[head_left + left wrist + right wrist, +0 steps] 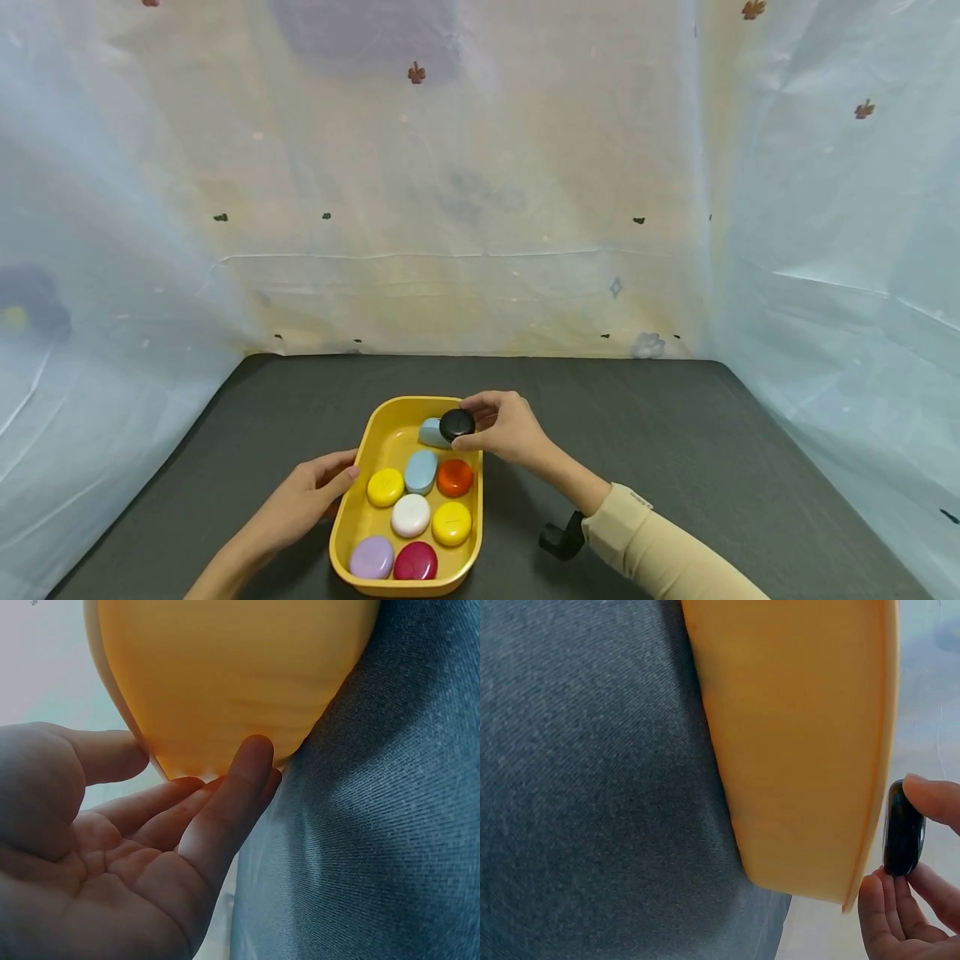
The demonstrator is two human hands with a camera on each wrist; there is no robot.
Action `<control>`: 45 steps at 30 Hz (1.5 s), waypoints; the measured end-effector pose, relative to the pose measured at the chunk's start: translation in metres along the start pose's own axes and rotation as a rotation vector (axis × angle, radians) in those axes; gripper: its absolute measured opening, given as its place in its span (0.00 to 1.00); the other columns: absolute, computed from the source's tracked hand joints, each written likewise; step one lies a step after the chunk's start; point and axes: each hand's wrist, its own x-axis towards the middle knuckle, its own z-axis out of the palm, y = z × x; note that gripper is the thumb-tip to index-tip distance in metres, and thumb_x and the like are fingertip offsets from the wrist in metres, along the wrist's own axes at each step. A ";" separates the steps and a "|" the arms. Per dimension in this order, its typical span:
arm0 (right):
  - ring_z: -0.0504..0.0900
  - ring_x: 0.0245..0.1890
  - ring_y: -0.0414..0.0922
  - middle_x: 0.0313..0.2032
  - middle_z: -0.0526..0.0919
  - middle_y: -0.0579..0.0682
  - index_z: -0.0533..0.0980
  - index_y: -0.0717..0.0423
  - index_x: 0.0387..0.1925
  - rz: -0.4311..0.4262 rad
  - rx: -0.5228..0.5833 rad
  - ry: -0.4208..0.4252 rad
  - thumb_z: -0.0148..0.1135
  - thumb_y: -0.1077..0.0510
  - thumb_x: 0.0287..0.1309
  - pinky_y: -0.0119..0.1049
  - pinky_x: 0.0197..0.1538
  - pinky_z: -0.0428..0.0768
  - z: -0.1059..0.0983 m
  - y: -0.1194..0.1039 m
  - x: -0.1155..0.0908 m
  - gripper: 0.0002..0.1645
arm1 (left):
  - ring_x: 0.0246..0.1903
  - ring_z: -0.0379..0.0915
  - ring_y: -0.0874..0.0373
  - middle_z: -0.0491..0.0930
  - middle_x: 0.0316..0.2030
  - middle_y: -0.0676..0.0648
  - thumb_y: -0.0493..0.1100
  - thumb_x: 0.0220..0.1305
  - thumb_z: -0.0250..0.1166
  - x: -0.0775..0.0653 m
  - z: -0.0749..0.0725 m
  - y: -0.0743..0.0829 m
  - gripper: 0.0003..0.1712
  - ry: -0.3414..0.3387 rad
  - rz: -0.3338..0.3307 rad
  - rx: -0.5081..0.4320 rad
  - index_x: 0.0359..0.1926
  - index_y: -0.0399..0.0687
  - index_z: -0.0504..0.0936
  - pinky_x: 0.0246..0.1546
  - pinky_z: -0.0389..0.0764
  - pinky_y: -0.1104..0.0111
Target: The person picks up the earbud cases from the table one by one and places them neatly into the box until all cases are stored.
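A yellow tray [343, 533] stands on the dark table. My left hand [311, 492] rests against its left side. In the left wrist view the thumb [116, 756] touches the rim, and fairly straight fingers [225, 802] lie against the outer wall. Over the tray's far right corner my right hand [510, 427] pinches a glossy black disc [457, 425] between thumb and fingers. From the right wrist camera, the black disc [904, 829] appears edge-on beside the rim. Partly hidden behind it is a light blue oval piece [432, 432], which leans at a tilt.
Other smooth pieces lie in the tray: a light blue oval [421, 472], an orange disc [454, 477], yellow discs [386, 487], a white disc [411, 515], a lilac one [372, 557] and a crimson one [416, 561]. Pale patterned sheets [480, 183] surround the table [637, 450].
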 end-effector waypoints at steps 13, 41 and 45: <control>0.82 0.39 0.45 0.41 0.83 0.48 0.81 0.60 0.51 0.015 -0.002 0.008 0.81 0.59 0.44 0.32 0.43 0.82 0.004 0.002 -0.001 0.30 | 0.51 0.76 0.47 0.75 0.57 0.36 0.52 0.73 0.58 -0.005 -0.002 -0.001 0.35 -0.012 -0.001 -0.007 0.69 0.31 0.65 0.42 0.84 0.56; 0.78 0.50 0.47 0.49 0.82 0.47 0.81 0.50 0.52 0.114 0.052 0.158 0.71 0.47 0.58 0.43 0.48 0.81 -0.023 -0.003 -0.025 0.22 | 0.52 0.76 0.45 0.75 0.57 0.35 0.52 0.73 0.58 -0.003 -0.010 -0.004 0.36 -0.028 0.019 -0.015 0.69 0.30 0.64 0.42 0.84 0.56; 0.79 0.49 0.50 0.52 0.80 0.50 0.81 0.50 0.52 0.132 0.008 0.197 0.70 0.47 0.59 0.45 0.47 0.81 -0.027 -0.004 -0.028 0.22 | 0.52 0.75 0.45 0.75 0.57 0.36 0.51 0.73 0.58 -0.003 -0.010 -0.002 0.35 -0.026 0.008 -0.002 0.69 0.30 0.64 0.42 0.84 0.55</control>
